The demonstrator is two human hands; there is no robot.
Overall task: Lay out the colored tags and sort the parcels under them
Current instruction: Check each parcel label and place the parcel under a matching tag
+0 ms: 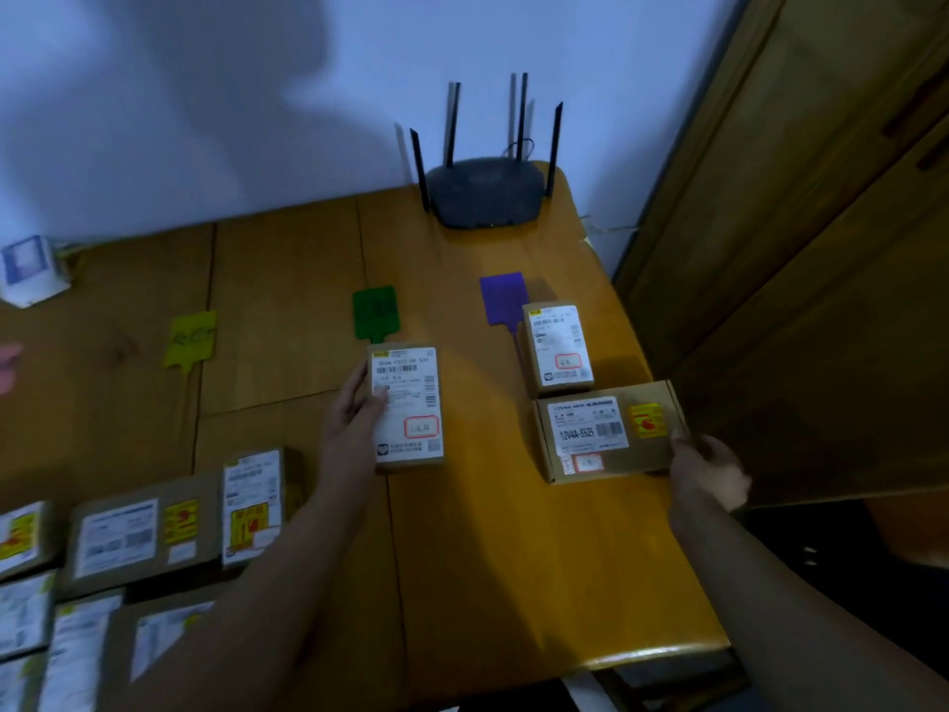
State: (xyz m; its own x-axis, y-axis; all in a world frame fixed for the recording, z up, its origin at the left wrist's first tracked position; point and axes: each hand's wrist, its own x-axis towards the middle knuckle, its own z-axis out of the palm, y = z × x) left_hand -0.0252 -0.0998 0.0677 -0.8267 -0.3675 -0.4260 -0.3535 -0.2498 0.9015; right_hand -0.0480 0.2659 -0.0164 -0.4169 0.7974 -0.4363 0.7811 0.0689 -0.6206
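Observation:
On the wooden table (488, 557) lie a yellow tag (189, 339), a green tag (375, 311) and a purple tag (502, 298); a pink tag (7, 364) shows at the left edge. My left hand (354, 413) grips the left side of a labelled parcel (408, 408) lying just below the green tag. My right hand (711, 472) holds the right corner of a wide brown parcel (608, 431) below a smaller parcel (558, 349), which sits under the purple tag.
Several unsorted parcels (118, 537) crowd the table's near left. A black router (485, 192) with antennas stands at the back by the wall. A small white box (31, 269) sits far left. A wooden cabinet (821, 249) borders the table's right edge.

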